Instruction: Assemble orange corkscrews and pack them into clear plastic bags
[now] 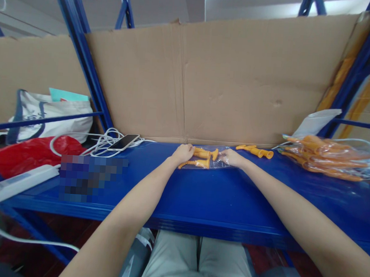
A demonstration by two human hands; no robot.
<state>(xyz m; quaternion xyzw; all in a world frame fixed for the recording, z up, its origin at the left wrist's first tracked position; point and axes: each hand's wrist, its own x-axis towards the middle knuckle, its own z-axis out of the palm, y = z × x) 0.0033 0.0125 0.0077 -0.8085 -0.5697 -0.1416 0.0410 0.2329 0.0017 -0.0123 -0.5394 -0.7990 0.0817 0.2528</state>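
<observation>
A clear plastic bag lies on the blue shelf top between my two hands. Several orange plastic pieces with ribbed stems and flared ends are in or under the film. My left hand is closed at the bag's left end, against the tips of the orange pieces; its fingertips are partly hidden. At the other end, my right hand pinches the film beside a flared orange end. Just right of that hand, loose orange pieces lie near the cardboard.
Bagged orange pieces are heaped at the right. To the left are a phone on coiled white cables, a red bag, a white power strip and a cloth bag. A cardboard wall stands behind.
</observation>
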